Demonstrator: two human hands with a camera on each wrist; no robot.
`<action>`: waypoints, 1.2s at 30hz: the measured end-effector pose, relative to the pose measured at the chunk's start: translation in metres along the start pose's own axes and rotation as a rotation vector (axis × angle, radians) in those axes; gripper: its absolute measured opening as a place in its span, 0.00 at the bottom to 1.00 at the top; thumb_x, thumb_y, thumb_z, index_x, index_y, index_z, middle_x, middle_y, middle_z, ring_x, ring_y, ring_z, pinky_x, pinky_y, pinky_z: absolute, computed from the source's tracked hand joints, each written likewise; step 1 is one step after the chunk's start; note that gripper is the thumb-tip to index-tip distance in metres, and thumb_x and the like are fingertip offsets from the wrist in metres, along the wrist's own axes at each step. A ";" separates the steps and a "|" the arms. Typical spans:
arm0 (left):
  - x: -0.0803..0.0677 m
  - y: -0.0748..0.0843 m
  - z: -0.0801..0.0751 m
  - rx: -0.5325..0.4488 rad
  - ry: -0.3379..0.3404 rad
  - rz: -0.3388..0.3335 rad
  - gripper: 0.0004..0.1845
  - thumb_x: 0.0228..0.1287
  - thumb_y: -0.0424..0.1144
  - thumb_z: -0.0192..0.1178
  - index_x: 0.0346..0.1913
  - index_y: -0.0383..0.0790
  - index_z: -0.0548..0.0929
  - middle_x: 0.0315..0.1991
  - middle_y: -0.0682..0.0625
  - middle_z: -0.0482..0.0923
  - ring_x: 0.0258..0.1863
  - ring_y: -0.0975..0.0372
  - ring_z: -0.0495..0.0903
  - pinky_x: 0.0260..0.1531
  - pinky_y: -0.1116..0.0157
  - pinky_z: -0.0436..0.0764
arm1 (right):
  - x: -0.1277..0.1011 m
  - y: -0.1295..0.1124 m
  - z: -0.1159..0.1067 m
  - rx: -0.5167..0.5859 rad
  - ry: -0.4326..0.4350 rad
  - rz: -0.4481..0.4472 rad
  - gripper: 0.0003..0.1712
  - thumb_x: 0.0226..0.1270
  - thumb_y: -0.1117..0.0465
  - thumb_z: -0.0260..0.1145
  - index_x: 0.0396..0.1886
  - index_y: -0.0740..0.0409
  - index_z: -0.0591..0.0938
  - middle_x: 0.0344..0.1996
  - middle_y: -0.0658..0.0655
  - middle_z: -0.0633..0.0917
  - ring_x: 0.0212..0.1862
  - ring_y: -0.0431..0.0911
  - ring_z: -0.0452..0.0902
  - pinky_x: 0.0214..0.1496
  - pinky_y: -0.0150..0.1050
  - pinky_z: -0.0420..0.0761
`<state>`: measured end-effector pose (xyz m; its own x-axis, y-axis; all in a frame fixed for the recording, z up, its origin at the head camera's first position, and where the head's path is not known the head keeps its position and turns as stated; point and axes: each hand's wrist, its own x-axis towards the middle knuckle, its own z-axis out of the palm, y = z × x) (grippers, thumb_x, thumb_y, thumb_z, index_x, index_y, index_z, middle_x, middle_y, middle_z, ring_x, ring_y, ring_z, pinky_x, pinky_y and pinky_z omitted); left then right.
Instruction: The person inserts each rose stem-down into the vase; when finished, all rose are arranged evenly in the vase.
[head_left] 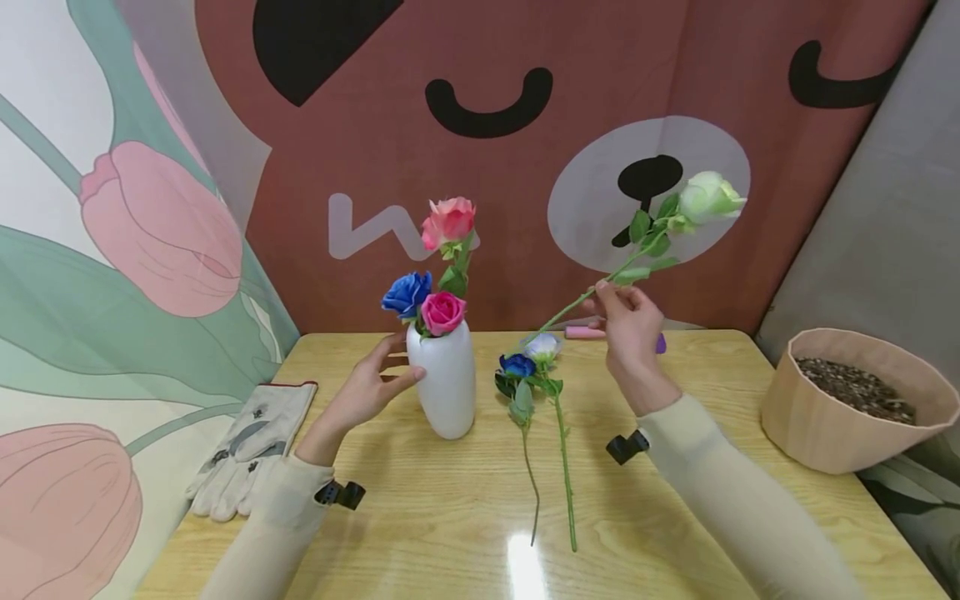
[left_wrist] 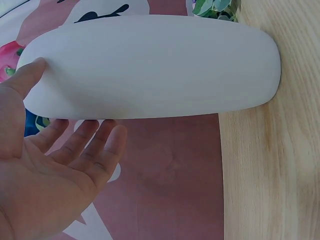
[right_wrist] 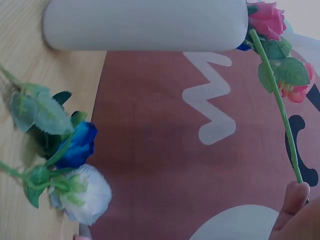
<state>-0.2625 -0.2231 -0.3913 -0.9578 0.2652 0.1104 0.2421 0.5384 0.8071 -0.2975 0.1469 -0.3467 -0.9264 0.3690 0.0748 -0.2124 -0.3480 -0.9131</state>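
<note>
A white vase (head_left: 447, 379) stands on the wooden table (head_left: 420, 517) with a blue rose (head_left: 407, 292), a pink rose (head_left: 442, 312) and a taller coral rose (head_left: 448, 221) in it. My left hand (head_left: 397, 364) is beside the vase (left_wrist: 150, 65); the thumb touches its side and the fingers (left_wrist: 95, 145) stay loosely straight. My right hand (head_left: 609, 293) pinches the green stem (right_wrist: 280, 105) of a pale green rose (head_left: 708, 197), held slanting in the air to the right of the vase. A second blue rose (head_left: 517, 365) and a white rose (head_left: 542, 346) lie on the table between my hands.
A pair of work gloves (head_left: 251, 442) lies at the table's left edge. A beige pot of soil (head_left: 855, 400) sits at the right edge. A pink object (head_left: 585, 332) lies behind my right hand. Printed backdrops close in the back and sides.
</note>
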 end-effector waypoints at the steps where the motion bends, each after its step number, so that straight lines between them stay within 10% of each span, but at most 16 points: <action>1: 0.000 0.000 0.000 0.000 0.000 -0.001 0.41 0.65 0.62 0.62 0.76 0.55 0.59 0.74 0.48 0.64 0.68 0.44 0.71 0.57 0.45 0.81 | 0.000 0.000 0.002 0.028 0.009 -0.009 0.10 0.66 0.58 0.71 0.35 0.59 0.80 0.31 0.51 0.89 0.29 0.42 0.87 0.23 0.31 0.81; 9: -0.001 0.000 0.000 -0.006 -0.005 0.009 0.41 0.66 0.60 0.62 0.77 0.54 0.59 0.73 0.47 0.65 0.67 0.45 0.72 0.56 0.47 0.82 | -0.002 -0.002 0.016 0.164 0.047 -0.064 0.10 0.64 0.59 0.73 0.32 0.58 0.80 0.30 0.51 0.89 0.27 0.42 0.88 0.21 0.33 0.82; 36: -0.001 0.003 0.000 -0.005 -0.006 0.008 0.41 0.66 0.60 0.62 0.77 0.53 0.59 0.71 0.45 0.67 0.66 0.44 0.73 0.56 0.47 0.82 | -0.007 0.004 0.066 0.115 -0.004 -0.217 0.10 0.64 0.54 0.72 0.35 0.55 0.83 0.34 0.54 0.90 0.30 0.44 0.88 0.22 0.34 0.82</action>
<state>-0.2605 -0.2223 -0.3891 -0.9549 0.2744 0.1139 0.2494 0.5321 0.8091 -0.3120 0.0866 -0.3242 -0.8563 0.4426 0.2663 -0.4405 -0.3563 -0.8240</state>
